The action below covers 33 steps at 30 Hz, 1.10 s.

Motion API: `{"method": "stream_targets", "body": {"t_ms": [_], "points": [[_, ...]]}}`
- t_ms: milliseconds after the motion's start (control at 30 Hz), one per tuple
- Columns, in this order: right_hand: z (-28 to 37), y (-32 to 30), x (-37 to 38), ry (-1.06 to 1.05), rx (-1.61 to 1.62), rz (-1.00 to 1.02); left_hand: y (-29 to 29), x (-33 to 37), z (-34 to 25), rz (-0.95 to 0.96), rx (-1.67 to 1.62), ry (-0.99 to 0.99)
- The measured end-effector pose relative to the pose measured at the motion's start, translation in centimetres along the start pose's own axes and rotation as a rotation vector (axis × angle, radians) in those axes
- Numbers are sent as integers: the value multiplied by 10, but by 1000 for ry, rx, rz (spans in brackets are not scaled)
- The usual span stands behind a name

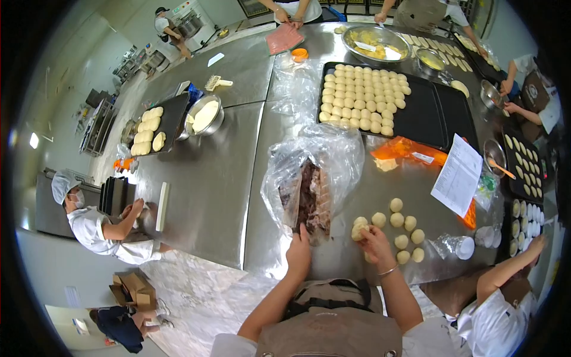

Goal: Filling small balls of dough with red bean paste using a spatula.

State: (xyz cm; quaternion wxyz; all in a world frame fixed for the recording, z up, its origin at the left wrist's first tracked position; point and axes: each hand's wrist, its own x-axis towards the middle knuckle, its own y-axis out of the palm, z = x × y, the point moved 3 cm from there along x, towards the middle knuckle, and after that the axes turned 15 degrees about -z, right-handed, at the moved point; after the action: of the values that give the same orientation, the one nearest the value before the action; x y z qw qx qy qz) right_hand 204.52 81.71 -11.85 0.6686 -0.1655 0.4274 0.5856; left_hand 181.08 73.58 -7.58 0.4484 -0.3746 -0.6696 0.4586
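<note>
A clear plastic bag lies opened out on the steel table in front of me, with a dark reddish-brown filling inside it. At its near left edge is my left hand, one finger stretched toward the filling. The other fingers are largely hidden, so their grip is unclear. My right hand pinches a pale dough ball between thumb and fingers, just right of the bag. Several loose dough balls are spread on the table to the right of that hand.
Beyond the bag stands a black tray with rows of dough balls. A printed sheet overlaps orange packaging at right. A bowl and a second dough tray stand far left. Co-workers surround the table, one close on my right.
</note>
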Motion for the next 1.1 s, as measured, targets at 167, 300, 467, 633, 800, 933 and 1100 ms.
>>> {"method": "stream_targets", "body": {"t_ms": [167,300,467,633,800,933,1100], "points": [[3,5,-7,-18,33,12,27,20,-6,49,248,49],[6,-1,-12,-17,30,-2,47,11,-10,16,247,43],[11,-7,-14,-12,58,-5,67,-3,-7,-116,-165,-189],[10,-4,-16,9,106,39,93,-5,-5,-139,-477,-366],[10,2,-21,15,135,52,100,14,-1,74,-951,-729],[11,11,-24,61,203,116,94,26,6,228,-1387,-1006],[26,25,-26,46,247,182,61,39,0,230,-1381,-922]]}}
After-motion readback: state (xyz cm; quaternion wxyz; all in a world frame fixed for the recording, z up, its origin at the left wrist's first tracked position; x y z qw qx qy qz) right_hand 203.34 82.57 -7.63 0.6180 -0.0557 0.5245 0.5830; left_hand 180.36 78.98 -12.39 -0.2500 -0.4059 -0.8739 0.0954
